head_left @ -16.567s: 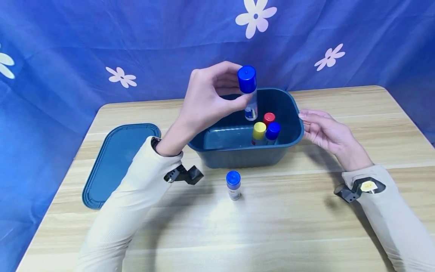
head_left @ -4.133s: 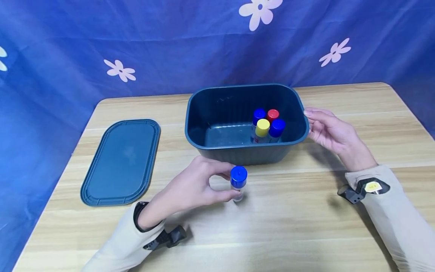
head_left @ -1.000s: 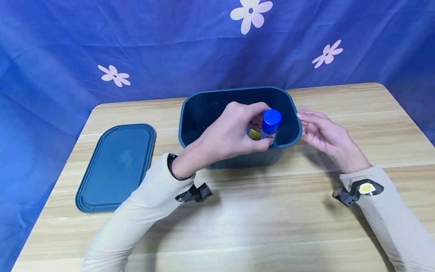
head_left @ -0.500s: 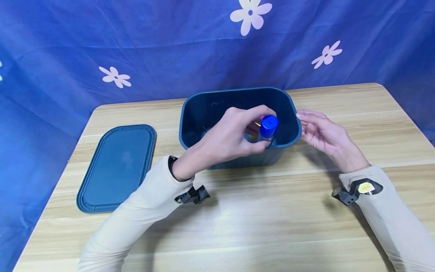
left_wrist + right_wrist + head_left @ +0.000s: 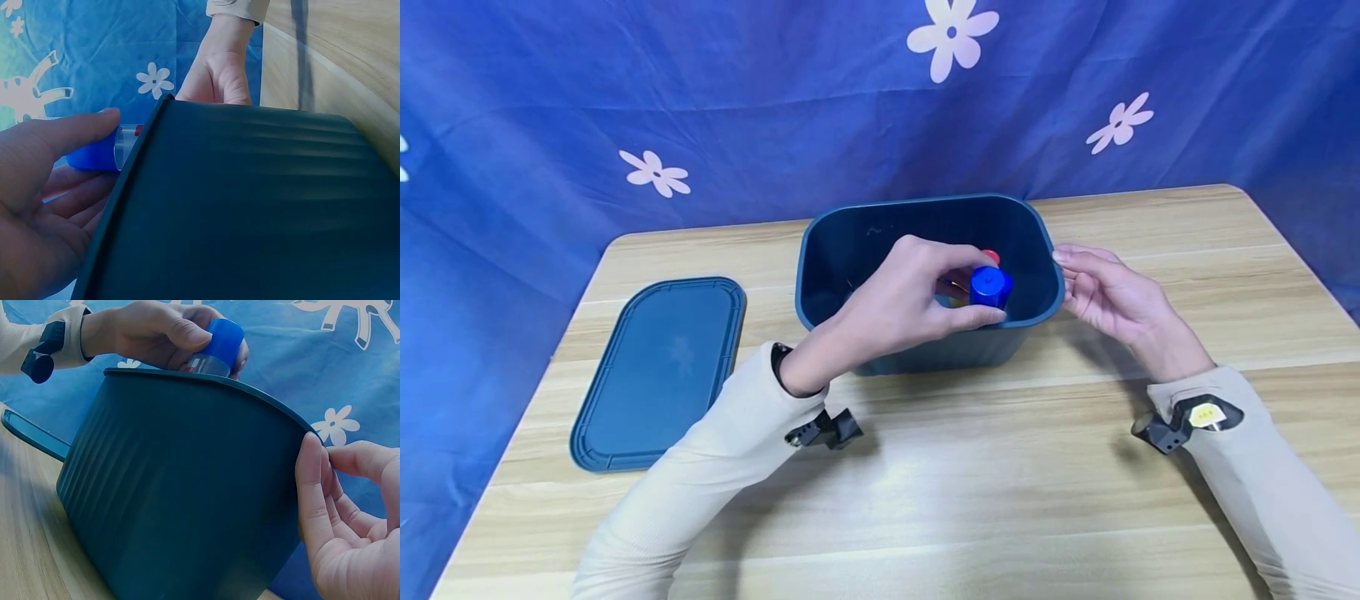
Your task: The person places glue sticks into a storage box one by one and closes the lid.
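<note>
My left hand [image 5: 898, 292] reaches over the dark teal bin [image 5: 925, 354] and pinches a small clear tube with a blue cap [image 5: 987, 287] between thumb and fingers. In the right wrist view the tube [image 5: 225, 347] stands out above the bin's rim, its lower part hidden behind the wall. Close beside it inside the bin show a second blue cap [image 5: 1008, 285] and a red cap [image 5: 992, 256]; a yellow one is mostly covered by my fingers. At the bin's right end my right hand [image 5: 1112, 292] pinches the rim, thumb and fingers on either side.
A flat teal lid [image 5: 658, 375] lies on the wooden table [image 5: 1000, 483] to the left of the bin. Behind the table hangs a blue cloth [image 5: 790, 108] with white flowers. Both wrists carry black camera mounts.
The left hand has taken the blue-capped tube from the table in front, carried it over the bin, and lowered it slightly leftward over the last second. The right hand stays at the rim.
</note>
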### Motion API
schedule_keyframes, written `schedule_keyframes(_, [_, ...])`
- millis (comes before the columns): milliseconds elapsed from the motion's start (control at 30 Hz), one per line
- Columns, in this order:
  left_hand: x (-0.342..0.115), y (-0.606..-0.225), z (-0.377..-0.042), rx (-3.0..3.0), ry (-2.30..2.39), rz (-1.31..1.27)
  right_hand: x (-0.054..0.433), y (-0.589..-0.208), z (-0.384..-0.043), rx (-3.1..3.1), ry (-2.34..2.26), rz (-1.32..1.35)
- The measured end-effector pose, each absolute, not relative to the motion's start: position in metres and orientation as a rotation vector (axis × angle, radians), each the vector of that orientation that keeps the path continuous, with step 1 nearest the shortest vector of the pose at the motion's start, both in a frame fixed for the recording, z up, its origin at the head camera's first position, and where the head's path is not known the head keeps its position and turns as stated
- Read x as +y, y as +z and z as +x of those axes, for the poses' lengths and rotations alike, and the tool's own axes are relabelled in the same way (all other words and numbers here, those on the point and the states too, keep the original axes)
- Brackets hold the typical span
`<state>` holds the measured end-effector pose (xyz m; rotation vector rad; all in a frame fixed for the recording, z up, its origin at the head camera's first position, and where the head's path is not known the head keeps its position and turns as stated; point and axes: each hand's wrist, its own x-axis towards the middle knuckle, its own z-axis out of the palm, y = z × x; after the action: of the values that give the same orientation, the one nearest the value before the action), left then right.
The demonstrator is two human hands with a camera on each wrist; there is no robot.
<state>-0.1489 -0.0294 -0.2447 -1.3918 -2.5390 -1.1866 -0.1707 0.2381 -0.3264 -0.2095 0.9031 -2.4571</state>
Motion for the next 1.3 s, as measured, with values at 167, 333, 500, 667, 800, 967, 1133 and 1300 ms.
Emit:
schedule_keyframes(167, [-0.028, -0.243, -0.148, -2.55, -1.218, -1.371, 0.238, -0.327, -0.171, 0.915, -2.455, -0.222])
schedule_keyframes(333, [-0.026, -0.243, -0.146, -2.612, -1.163, -1.347, 0.238, -0.326, -0.171, 0.927, -2.457, -0.204])
schedule_keyframes(500, [-0.025, -0.243, -0.148, -2.661, -1.076, -1.348, 0.237, -0.326, -0.171, 0.936, -2.458, -0.203])
schedule_keyframes(667, [-0.024, -0.243, -0.149, -2.692, -1.0, -1.382, 0.238, -0.326, -0.171, 0.939, -2.459, -0.206])
schedule_keyframes(800, [-0.023, -0.243, -0.15, -2.714, -0.983, -1.398, 0.238, -0.326, -0.171, 0.937, -2.461, -0.194])
schedule_keyframes(967, [-0.024, -0.239, -0.151, -2.7, -1.01, -1.42, 0.238, -0.325, -0.171, 0.935, -2.469, -0.188])
schedule_keyframes(1133, [-0.026, -0.234, -0.153, -2.695, -0.993, -1.416, 0.237, -0.325, -0.17, 0.929, -2.48, -0.201])
schedule_keyframes(1300, [-0.024, -0.231, -0.153, -2.693, -0.875, -1.469, 0.237, -0.327, -0.17, 0.942, -2.47, -0.227])
